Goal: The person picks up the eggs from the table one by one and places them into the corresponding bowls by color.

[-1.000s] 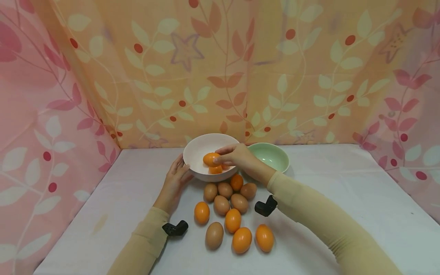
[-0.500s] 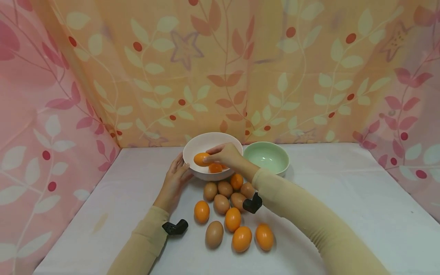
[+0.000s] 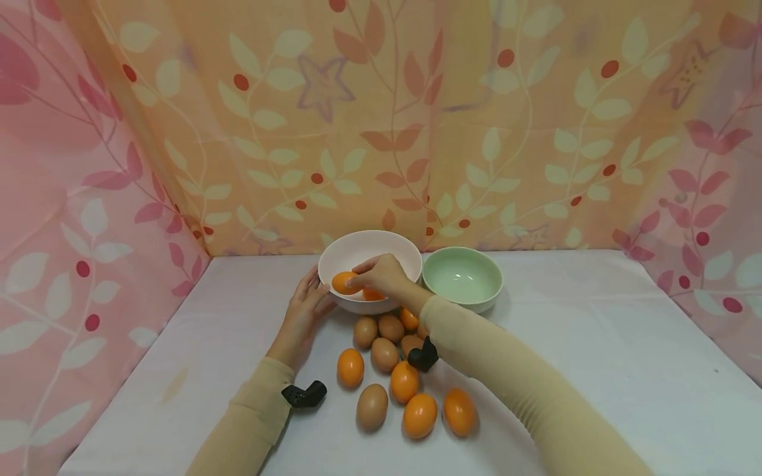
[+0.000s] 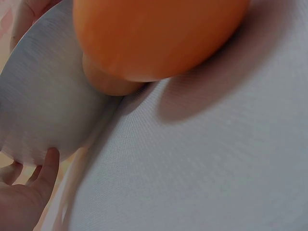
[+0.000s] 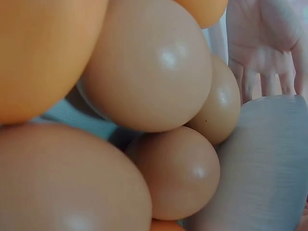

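Note:
My right hand point(image 3: 388, 276) reaches into the white bowl point(image 3: 363, 246) in the head view and pinches an orange egg point(image 3: 344, 283) between thumb and fingers, near the bowl's left inner wall. Another orange egg point(image 3: 372, 292) lies in the bowl, partly behind the hand. My left hand point(image 3: 302, 312) rests along the bowl's left side. The left wrist view shows its thumb against the outer wall of the bowl point(image 4: 43, 91). Straight fingers of the left hand point(image 5: 264, 53) touch the bowl in the right wrist view.
In front of the bowl, several brown eggs point(image 3: 385, 355) and orange eggs point(image 3: 419, 416) lie on the white-covered table point(image 3: 196, 344). The right sleeve point(image 3: 488, 357) hides some of them. A green bowl point(image 3: 467, 274) stands right of the white one. A patterned curtain point(image 3: 387, 119) backs the table.
My right hand has moved left inside the bowl with the orange egg, toward its left wall. The right forearm follows and covers more eggs. My left hand stays in place.

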`<control>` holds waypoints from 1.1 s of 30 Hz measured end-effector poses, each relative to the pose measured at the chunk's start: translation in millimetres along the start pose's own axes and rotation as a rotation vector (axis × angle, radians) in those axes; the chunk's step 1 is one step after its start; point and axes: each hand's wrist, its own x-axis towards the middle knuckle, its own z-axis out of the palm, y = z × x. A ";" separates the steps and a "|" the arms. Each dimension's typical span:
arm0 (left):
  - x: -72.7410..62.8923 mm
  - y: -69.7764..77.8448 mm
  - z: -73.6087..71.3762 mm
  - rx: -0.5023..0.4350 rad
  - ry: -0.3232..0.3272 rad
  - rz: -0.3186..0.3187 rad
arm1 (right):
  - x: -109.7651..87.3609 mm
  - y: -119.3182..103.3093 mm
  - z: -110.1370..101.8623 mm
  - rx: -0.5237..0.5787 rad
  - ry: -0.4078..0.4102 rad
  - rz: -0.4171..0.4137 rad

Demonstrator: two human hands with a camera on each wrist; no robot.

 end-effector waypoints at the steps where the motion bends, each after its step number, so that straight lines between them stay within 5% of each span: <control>1: 0.2 -0.1 0.2 -0.002 0.001 -0.003 | 0.6 0.3 0.8 -0.005 -0.001 -0.004; 15: 0.1 0.1 0.0 0.011 0.002 0.001 | 3.2 3.0 8.1 -0.107 -0.022 -0.068; 33: 1.2 0.1 0.5 0.023 -0.003 0.015 | 3.8 2.0 11.3 -0.188 -0.039 -0.050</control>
